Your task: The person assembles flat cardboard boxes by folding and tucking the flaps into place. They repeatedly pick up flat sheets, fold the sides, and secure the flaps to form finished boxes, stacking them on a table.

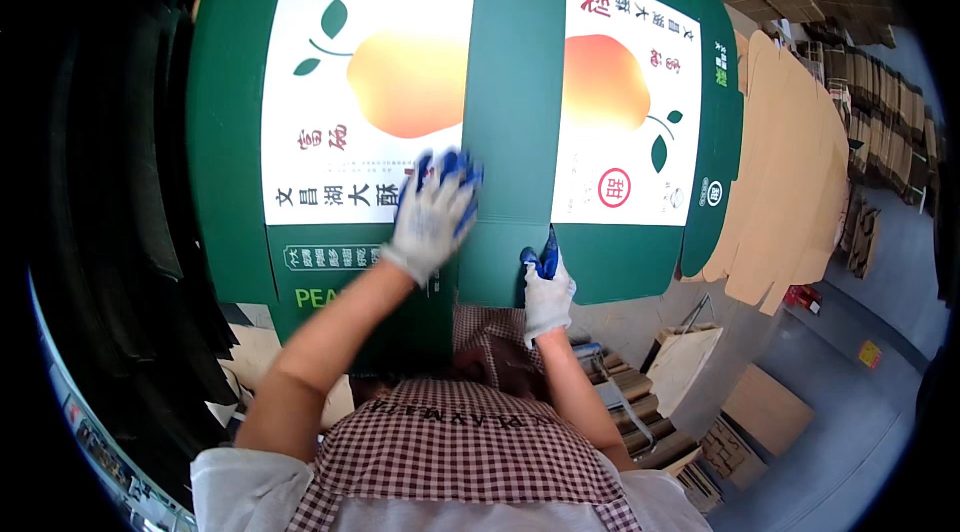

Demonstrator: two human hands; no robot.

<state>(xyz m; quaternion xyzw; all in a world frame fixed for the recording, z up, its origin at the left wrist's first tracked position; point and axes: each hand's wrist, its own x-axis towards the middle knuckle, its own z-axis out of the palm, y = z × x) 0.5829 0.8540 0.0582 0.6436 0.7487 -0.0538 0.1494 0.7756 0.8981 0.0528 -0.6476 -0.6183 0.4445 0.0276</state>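
Hold the green cardboard (515,82) flat.
Press evenly with your spread left hand (430,217); steady the near side with your right hand (548,294), its grip unclear.

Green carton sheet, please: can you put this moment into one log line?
green carton sheet: fruit-printed | left hand: gloved, over white panel | right hand: gloved, at sheet's near side
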